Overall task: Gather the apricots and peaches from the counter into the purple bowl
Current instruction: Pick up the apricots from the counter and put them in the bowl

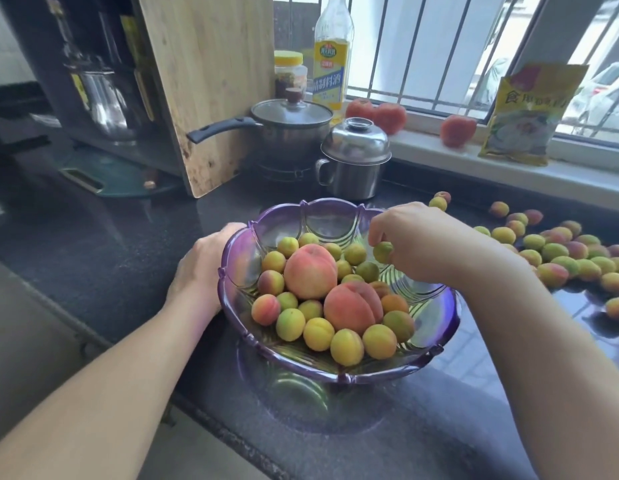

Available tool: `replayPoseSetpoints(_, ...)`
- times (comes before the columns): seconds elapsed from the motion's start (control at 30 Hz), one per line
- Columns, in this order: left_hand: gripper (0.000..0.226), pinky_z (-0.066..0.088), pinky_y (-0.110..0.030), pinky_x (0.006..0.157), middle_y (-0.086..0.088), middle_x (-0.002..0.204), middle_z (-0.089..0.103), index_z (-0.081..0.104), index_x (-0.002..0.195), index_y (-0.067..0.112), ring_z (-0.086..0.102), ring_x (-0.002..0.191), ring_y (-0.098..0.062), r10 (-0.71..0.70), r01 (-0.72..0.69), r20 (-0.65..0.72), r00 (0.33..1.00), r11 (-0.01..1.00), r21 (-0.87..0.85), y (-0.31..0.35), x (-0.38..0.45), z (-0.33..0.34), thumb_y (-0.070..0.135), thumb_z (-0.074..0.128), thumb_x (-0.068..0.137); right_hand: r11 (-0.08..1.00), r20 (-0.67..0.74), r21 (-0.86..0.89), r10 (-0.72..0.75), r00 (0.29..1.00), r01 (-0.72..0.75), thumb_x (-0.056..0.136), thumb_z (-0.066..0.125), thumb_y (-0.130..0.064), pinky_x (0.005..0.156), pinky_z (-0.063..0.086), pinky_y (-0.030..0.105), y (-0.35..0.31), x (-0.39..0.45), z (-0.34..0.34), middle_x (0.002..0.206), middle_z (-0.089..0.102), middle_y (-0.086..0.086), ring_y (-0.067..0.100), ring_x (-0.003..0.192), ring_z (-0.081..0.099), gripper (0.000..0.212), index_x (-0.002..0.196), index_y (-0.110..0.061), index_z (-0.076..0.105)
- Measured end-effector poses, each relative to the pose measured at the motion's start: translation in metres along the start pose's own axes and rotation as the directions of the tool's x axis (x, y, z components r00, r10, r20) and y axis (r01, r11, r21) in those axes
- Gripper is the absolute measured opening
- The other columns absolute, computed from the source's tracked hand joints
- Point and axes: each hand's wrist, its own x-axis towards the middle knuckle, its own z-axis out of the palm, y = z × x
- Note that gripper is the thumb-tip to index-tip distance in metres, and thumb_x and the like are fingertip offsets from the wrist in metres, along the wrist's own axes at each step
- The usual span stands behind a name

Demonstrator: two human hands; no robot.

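**Head view: apricot held over the bowl's right side**

Head camera shows me the right hand (426, 242) inside the purple bowl's (436, 306) scalloped rim, fingers curled round one greenish apricot (383, 251) above the pile. Left hand (200, 268) cups the bowl's left wall, fingers bent along the outside edge. Two peaches (311, 271) sit among small apricots in the bowl. Loose apricots (557, 258) spread across the dark counter (110, 244) to the right (some close to the windowsill). I see bare counter left of the bowl; a steel pot (353, 161) and cutting board (204, 81) stand behind.
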Motion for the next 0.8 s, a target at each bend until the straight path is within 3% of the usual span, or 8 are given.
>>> replayPoseSetpoints(0.07,0.026,0.052,-0.043,0.089,-0.005,0.111,0.071,0.067,0.112,0.031,0.064,0.104,-0.037,-0.074,0.071,-0.022,0.997,0.992,-0.106,0.006,0.006,-0.001,0.049,0.051,0.102,1.000,0.004,0.017,-0.013,1.000,0.013,0.092,0.059,-0.010,0.075,0.048,0.036,-0.001,0.001,0.004,0.107,0.063,0.004,0.030,0.096,0.063,0.025,0.111,-0.024,0.068)
replayPoseSetpoints(0.2,0.074,0.048,-0.045,0.106,0.000,0.114,0.078,0.080,0.107,0.035,0.066,0.114,-0.028,-0.020,0.013,-0.019,1.000,0.950,-0.312,0.007,0.004,-0.008,0.077,0.022,0.090,0.998,-0.025,0.063,-0.001,1.000,0.003,0.092,0.057,-0.013,0.072,0.053,0.038,0.000,0.003,0.006,0.105,0.063,0.006,0.032,0.094,0.062,0.020,0.107,-0.020,0.068)
replayPoseSetpoints(0.33,0.081,0.050,-0.057,0.111,-0.006,0.097,0.083,0.086,0.092,0.035,0.074,0.107,-0.032,0.038,0.022,0.100,0.994,0.843,-0.538,-0.006,0.006,-0.009,0.093,0.030,0.081,0.997,-0.046,0.082,0.005,0.999,-0.001,0.088,0.056,-0.013,0.080,0.056,0.045,-0.002,0.001,0.004,0.097,0.062,0.008,0.034,0.092,0.062,0.018,0.101,-0.013,0.068)
replayPoseSetpoints(0.47,0.105,0.047,-0.064,0.110,-0.032,0.096,0.074,0.078,0.089,0.002,0.069,0.100,-0.052,0.098,0.049,0.225,0.969,0.822,-0.568,-0.018,0.013,-0.007,0.102,0.050,0.071,0.993,-0.054,0.118,0.008,0.999,-0.001,0.089,0.059,-0.011,0.082,0.057,0.044,0.003,0.001,0.005,0.107,0.064,0.006,0.032,0.094,0.064,0.024,0.109,-0.019,0.069)
replayPoseSetpoints(0.53,0.101,0.043,-0.068,0.111,-0.030,0.092,0.071,0.070,0.090,-0.007,0.067,0.091,-0.045,0.108,0.044,0.235,0.966,0.827,-0.561,-0.022,0.014,-0.009,0.092,0.057,0.075,0.983,-0.070,0.185,0.031,0.997,-0.017,0.088,0.060,-0.005,0.079,0.059,0.044,0.008,0.002,0.004,0.111,0.063,0.005,0.030,0.091,0.065,0.034,0.113,-0.027,0.068)
replayPoseSetpoints(0.6,0.093,0.042,-0.069,0.113,-0.024,0.093,0.069,0.073,0.087,0.000,0.065,0.096,-0.038,0.085,0.063,0.242,0.967,0.835,-0.547,-0.023,0.016,-0.008,0.091,0.061,0.072,0.950,-0.177,0.311,0.081,0.981,-0.023,0.090,0.060,-0.002,0.076,0.060,0.044,0.014,0.002,0.000,0.106,0.065,0.004,0.028,0.084,0.067,0.033,0.109,-0.027,0.070)
replayPoseSetpoints(0.7,0.059,0.045,-0.063,0.115,-0.004,0.100,0.075,0.081,0.072,0.047,0.066,0.120,-0.041,0.019,0.114,0.224,0.974,0.816,-0.566,-0.019,0.017,-0.004,0.100,0.071,0.048,0.859,-0.396,0.510,0.283,0.874,-0.047,0.091,0.059,-0.004,0.086,0.057,0.041,0.036,0.000,-0.003,0.097,0.072,0.001,0.026,0.084,0.068,0.028,0.104,-0.024,0.073)
replayPoseSetpoints(0.8,0.053,0.045,-0.061,0.115,-0.005,0.105,0.072,0.076,0.065,0.058,0.064,0.125,-0.042,0.005,0.105,0.178,0.984,0.790,-0.604,-0.022,0.022,-0.001,0.103,0.071,0.038,0.789,-0.268,0.528,0.505,0.821,-0.313,0.091,0.054,-0.008,0.087,0.057,0.048,0.075,0.002,0.014,0.112,0.069,0.011,0.036,0.098,0.066,0.029,0.109,-0.023,0.071)
